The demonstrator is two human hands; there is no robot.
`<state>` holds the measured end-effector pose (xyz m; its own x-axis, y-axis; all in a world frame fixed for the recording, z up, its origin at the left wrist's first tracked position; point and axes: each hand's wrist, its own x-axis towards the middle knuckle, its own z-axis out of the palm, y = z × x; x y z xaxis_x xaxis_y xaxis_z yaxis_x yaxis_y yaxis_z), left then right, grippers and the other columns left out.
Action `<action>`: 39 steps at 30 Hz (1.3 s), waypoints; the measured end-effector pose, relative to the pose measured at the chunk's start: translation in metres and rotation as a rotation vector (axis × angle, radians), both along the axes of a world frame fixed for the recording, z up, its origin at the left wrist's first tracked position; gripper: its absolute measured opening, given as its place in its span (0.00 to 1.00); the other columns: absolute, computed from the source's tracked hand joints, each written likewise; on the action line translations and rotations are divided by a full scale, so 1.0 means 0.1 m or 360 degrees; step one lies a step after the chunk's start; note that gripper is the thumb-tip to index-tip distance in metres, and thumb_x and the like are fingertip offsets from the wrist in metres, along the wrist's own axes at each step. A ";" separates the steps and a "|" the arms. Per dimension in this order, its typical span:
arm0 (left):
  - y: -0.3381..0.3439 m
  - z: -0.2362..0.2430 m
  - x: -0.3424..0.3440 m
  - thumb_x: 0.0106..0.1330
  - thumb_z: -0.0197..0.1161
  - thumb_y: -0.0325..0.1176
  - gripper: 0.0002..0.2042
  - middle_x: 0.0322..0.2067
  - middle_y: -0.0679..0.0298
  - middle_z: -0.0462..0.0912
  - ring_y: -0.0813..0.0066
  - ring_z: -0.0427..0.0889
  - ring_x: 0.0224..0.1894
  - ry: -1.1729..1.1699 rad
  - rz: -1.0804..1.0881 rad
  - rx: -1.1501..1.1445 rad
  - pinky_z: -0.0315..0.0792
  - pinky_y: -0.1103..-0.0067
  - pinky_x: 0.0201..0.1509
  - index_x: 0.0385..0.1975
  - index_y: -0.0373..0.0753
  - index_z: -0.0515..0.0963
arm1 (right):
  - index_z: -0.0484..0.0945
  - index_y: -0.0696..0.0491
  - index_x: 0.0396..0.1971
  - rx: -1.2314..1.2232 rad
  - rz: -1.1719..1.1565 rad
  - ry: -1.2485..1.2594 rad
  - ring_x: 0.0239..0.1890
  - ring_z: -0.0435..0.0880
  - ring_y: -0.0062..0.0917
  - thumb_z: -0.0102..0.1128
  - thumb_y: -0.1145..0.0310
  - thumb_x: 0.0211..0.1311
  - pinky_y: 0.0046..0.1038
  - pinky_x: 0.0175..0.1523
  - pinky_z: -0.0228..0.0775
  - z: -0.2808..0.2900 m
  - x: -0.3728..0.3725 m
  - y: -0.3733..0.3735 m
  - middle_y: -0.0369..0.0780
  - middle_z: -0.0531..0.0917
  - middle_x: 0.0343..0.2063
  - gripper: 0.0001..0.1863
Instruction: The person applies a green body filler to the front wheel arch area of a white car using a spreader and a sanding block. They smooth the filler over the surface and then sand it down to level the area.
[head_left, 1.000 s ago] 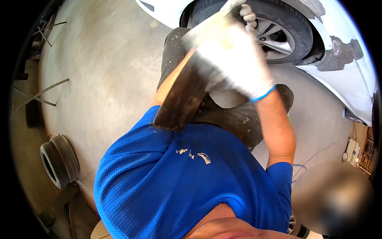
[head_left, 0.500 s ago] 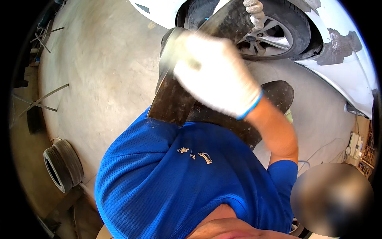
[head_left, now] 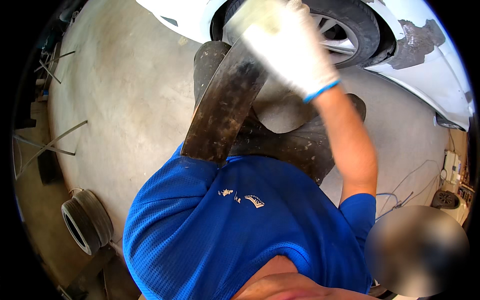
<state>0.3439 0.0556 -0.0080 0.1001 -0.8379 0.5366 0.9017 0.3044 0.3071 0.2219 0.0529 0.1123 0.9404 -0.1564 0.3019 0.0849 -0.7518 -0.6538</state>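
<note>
A long, dark, curved panel with scuffs and smears slants from my left upper arm toward the wheel, covering my left forearm. At its far end my left hand, in a white knit glove, grips the edge; only a bit of the fingers shows beside the other glove. My right hand, in a white glove with a blue cuff, presses a pale yellow-green pad on the panel's far part. Motion blurs this hand and the pad, so the pad's exact kind is unclear.
A white car with a grey patch of bared paint stands ahead, its wheel near my hands. Two stacked tyres and metal stands are at left. Cables lie on the floor at right.
My right hand has moved up and away with the pad, from the panel's middle to its far end. More of the panel's near part shows, while my left fingers are now mostly hidden.
</note>
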 end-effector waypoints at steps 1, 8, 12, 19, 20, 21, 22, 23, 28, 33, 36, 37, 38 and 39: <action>0.11 0.04 0.05 0.77 0.45 0.40 0.13 0.33 0.65 0.73 0.72 0.71 0.39 -0.0026 0.0044 0.0032 0.68 0.75 0.50 0.35 0.40 0.72 | 0.80 0.57 0.45 -0.0054 0.0227 -0.0043 0.35 0.88 0.34 0.55 0.70 0.62 0.33 0.40 0.81 -0.08 -0.06 0.37 0.48 0.86 0.33 0.14; 0.09 0.13 0.17 0.77 0.44 0.40 0.15 0.30 0.66 0.72 0.74 0.70 0.36 -0.0061 0.0011 -0.0010 0.68 0.75 0.47 0.31 0.41 0.72 | 0.81 0.54 0.37 -0.0055 0.0195 -0.0295 0.29 0.86 0.35 0.57 0.68 0.61 0.35 0.36 0.80 -0.13 0.14 0.16 0.45 0.83 0.27 0.08; -0.04 0.01 0.22 0.77 0.43 0.41 0.16 0.28 0.67 0.71 0.74 0.69 0.34 0.0006 -0.0034 -0.0132 0.68 0.75 0.46 0.28 0.41 0.72 | 0.82 0.53 0.34 0.0150 -0.0289 -0.0436 0.33 0.87 0.41 0.53 0.68 0.60 0.40 0.40 0.81 -0.03 0.20 -0.27 0.49 0.85 0.28 0.09; 0.07 0.25 0.11 0.78 0.37 0.46 0.23 0.20 0.70 0.60 0.77 0.58 0.28 -0.0023 -0.0078 0.0271 0.61 0.77 0.39 0.18 0.44 0.62 | 0.73 0.57 0.36 0.0157 0.0642 0.0069 0.27 0.84 0.46 0.54 0.74 0.56 0.42 0.33 0.77 -0.08 -0.29 0.92 0.51 0.79 0.21 0.08; 0.06 0.26 0.04 0.78 0.37 0.47 0.23 0.20 0.71 0.59 0.76 0.58 0.28 -0.0023 -0.0082 0.0327 0.61 0.77 0.39 0.18 0.44 0.62 | 0.73 0.56 0.33 -0.0019 0.0376 -0.0122 0.26 0.84 0.45 0.52 0.74 0.56 0.42 0.35 0.78 -0.11 -0.11 0.61 0.51 0.81 0.22 0.05; 0.13 0.25 -0.10 0.78 0.42 0.49 0.22 0.23 0.68 0.63 0.74 0.61 0.29 0.0122 -0.0002 0.0408 0.64 0.77 0.36 0.24 0.42 0.67 | 0.74 0.56 0.34 -0.0018 0.0020 -0.0160 0.28 0.85 0.45 0.52 0.73 0.57 0.41 0.38 0.79 -0.08 0.03 0.25 0.50 0.81 0.23 0.06; 0.20 0.29 -0.04 0.77 0.43 0.50 0.21 0.23 0.68 0.64 0.74 0.63 0.29 0.0056 0.0131 0.0597 0.65 0.77 0.35 0.25 0.42 0.69 | 0.75 0.57 0.37 -0.0099 -0.0232 -0.0156 0.32 0.85 0.44 0.53 0.71 0.60 0.41 0.40 0.79 -0.03 0.22 -0.13 0.50 0.83 0.26 0.08; 0.15 0.14 0.02 0.77 0.45 0.50 0.21 0.24 0.68 0.66 0.73 0.65 0.28 0.0027 0.0202 0.0746 0.66 0.77 0.34 0.27 0.41 0.70 | 0.76 0.57 0.39 -0.0250 -0.0481 -0.0094 0.34 0.85 0.45 0.54 0.69 0.60 0.41 0.40 0.78 0.00 0.22 -0.48 0.51 0.83 0.28 0.10; 0.27 0.13 -0.01 0.76 0.46 0.50 0.19 0.25 0.68 0.69 0.74 0.67 0.28 0.0066 0.0389 0.0943 0.67 0.77 0.33 0.29 0.42 0.72 | 0.79 0.59 0.42 0.0234 -0.0219 -0.0120 0.39 0.85 0.26 0.63 0.68 0.57 0.29 0.46 0.76 0.12 -0.07 -0.81 0.42 0.86 0.34 0.15; 0.29 0.08 -0.22 0.75 0.48 0.50 0.18 0.27 0.69 0.72 0.75 0.70 0.29 0.0111 0.0547 0.1223 0.68 0.77 0.33 0.31 0.43 0.73 | 0.80 0.59 0.44 0.0634 -0.0093 0.0098 0.41 0.82 0.18 0.68 0.68 0.57 0.23 0.49 0.75 0.00 -0.18 -0.78 0.37 0.86 0.38 0.16; 0.39 0.05 -0.39 0.75 0.49 0.50 0.17 0.28 0.69 0.73 0.75 0.71 0.29 0.0106 0.0734 0.1524 0.68 0.77 0.32 0.32 0.44 0.74 | 0.80 0.59 0.44 0.0888 0.0029 0.0247 0.40 0.81 0.17 0.70 0.68 0.55 0.23 0.48 0.74 -0.16 -0.16 -0.83 0.37 0.85 0.36 0.18; 0.46 0.02 -0.47 0.75 0.50 0.50 0.17 0.28 0.69 0.74 0.75 0.72 0.29 0.0116 0.0759 0.1593 0.69 0.77 0.32 0.32 0.44 0.74 | 0.80 0.59 0.44 0.0897 0.0063 0.0278 0.40 0.81 0.17 0.70 0.67 0.55 0.24 0.48 0.74 -0.30 -0.19 -0.84 0.37 0.85 0.36 0.18; 0.57 -0.02 -0.57 0.75 0.50 0.50 0.17 0.29 0.69 0.74 0.76 0.72 0.29 0.0145 0.0771 0.1664 0.69 0.77 0.32 0.33 0.44 0.74 | 0.80 0.59 0.44 0.0905 0.0085 0.0309 0.40 0.81 0.18 0.70 0.67 0.54 0.24 0.48 0.74 -0.36 -0.22 -0.86 0.37 0.85 0.36 0.19; 0.60 -0.02 -0.63 0.75 0.50 0.50 0.17 0.29 0.69 0.75 0.76 0.73 0.29 0.0159 0.0776 0.1693 0.69 0.77 0.32 0.33 0.44 0.74 | 0.79 0.59 0.45 0.0796 -0.0001 0.0420 0.40 0.81 0.18 0.70 0.65 0.54 0.26 0.49 0.74 -0.38 -0.25 -0.88 0.38 0.85 0.36 0.20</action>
